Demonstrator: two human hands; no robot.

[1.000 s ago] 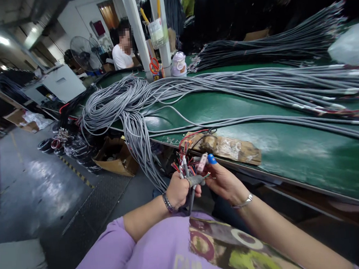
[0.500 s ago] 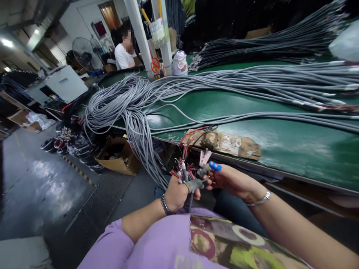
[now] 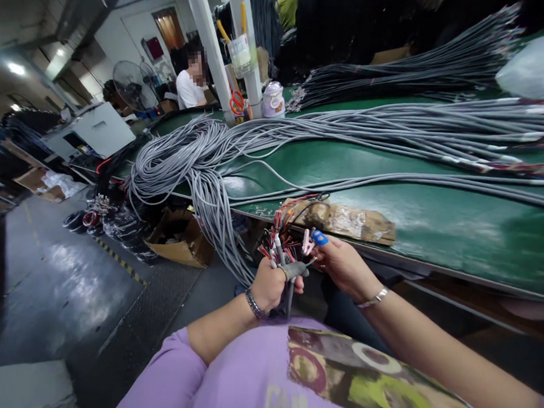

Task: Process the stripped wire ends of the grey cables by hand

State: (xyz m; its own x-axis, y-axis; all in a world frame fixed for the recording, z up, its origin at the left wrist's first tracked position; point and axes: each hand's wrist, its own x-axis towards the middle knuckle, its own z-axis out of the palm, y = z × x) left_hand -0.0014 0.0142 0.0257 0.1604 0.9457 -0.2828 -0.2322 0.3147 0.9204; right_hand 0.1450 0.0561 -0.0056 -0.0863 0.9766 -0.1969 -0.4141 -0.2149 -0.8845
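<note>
My left hand [image 3: 269, 285] is closed around a bundle of grey cables [image 3: 290, 299] in front of my body. A grey cover wraps its thumb. Stripped ends with thin coloured wires [image 3: 274, 238], mostly red, fan out above the fist. Just to the right, my right hand [image 3: 346, 267] has its fingers drawn together, with a blue cover on the thumb. A small pink clip-like piece [image 3: 307, 244] sits at its fingertips. A few loose wire ends reach toward these fingers; whether they are gripped too is hidden.
A green table [image 3: 422, 218] carries long grey cables [image 3: 341, 124], a taped wooden block [image 3: 352, 220] and black cable bundles [image 3: 406, 64]. Grey cable loops hang over its edge on the left, near a cardboard box [image 3: 178, 235]. A person [image 3: 190, 88] sits beyond the white posts [image 3: 215, 52].
My right hand has risen slightly and shifted left, its blue-covered thumb now beside the pink clip, which stands more upright. My left hand keeps its hold on the cables, almost still.
</note>
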